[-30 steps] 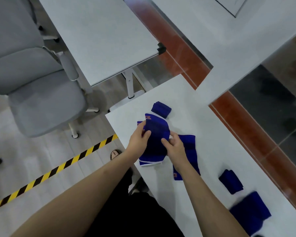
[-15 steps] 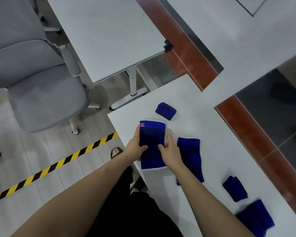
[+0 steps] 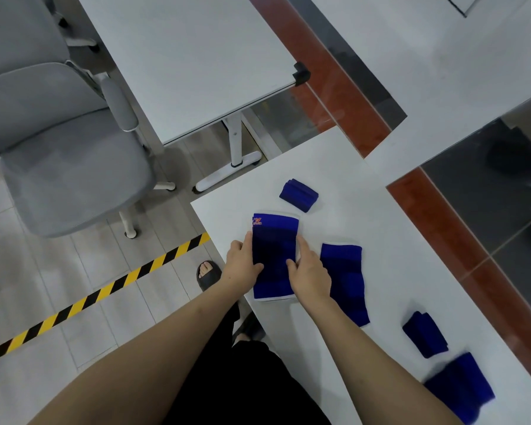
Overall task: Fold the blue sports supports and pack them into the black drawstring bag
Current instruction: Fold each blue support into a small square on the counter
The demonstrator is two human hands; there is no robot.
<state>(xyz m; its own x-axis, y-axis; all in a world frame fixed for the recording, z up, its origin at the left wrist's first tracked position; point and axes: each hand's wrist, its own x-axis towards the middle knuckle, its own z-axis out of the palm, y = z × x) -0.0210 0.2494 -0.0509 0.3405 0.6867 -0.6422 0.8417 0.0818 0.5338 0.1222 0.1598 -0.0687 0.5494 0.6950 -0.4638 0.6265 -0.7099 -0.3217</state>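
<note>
Nearest, the left hand (image 3: 242,265) and right hand (image 3: 308,273) press fingers along both sides of the flat blue support (image 3: 274,256) at the table's (image 3: 380,246) left edge. A careless fold could nudge it off. Farther back lies a folded support (image 3: 299,195); no bag shows.

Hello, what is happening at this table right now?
A person is laying a blue support flat on the white table. The left hand and right hand press on its two long sides. A second flat support lies just to its right. Two small folded pieces and another blue piece also lie on the table. No black bag is in view.
</note>
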